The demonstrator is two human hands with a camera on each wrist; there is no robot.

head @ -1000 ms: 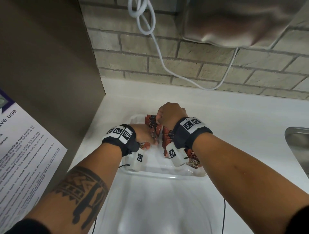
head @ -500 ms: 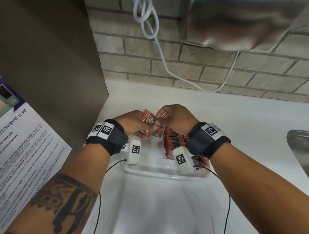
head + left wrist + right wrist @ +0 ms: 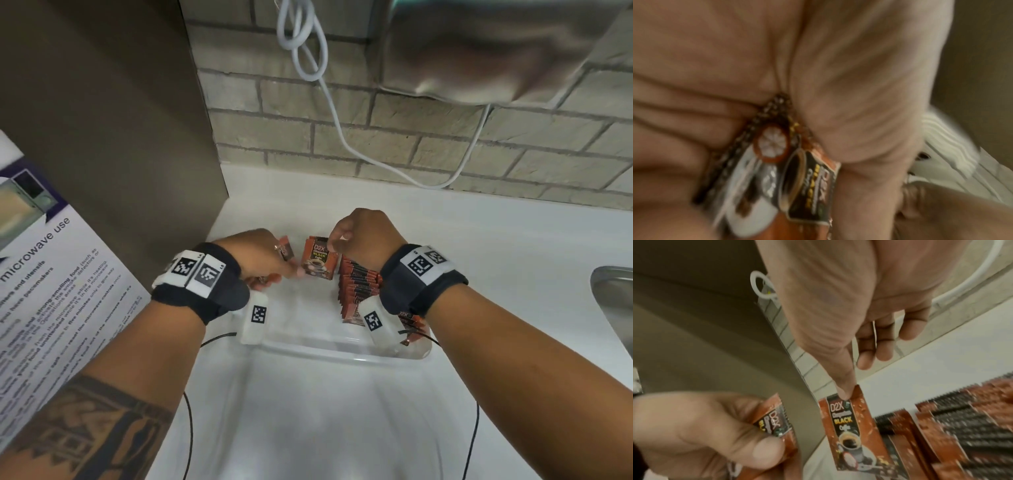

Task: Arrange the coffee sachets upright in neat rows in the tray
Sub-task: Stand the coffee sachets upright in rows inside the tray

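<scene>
Feeding sachets into the row
Our right hand (image 3: 359, 240) pinches one sachet (image 3: 317, 258) upright for the row (image 3: 358, 289) at 3 o'clock; left hand (image 3: 260, 255) clamps spares (image 3: 774, 418).

Sachet (image 3: 318, 257) in right hand (image 3: 364, 237), upright beside row (image 3: 359, 289) in tray (image 3: 342, 353).

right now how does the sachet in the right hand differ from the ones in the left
The right hand pinches one sachet by its top edge; it hangs upright, its printed front facing the head camera. The left hand grips a bunch of sachets, tilted and mostly covered by the fingers. The single one hangs next to the row in the tray; the bunch is further left. Both show the same orange D2X print.
</scene>
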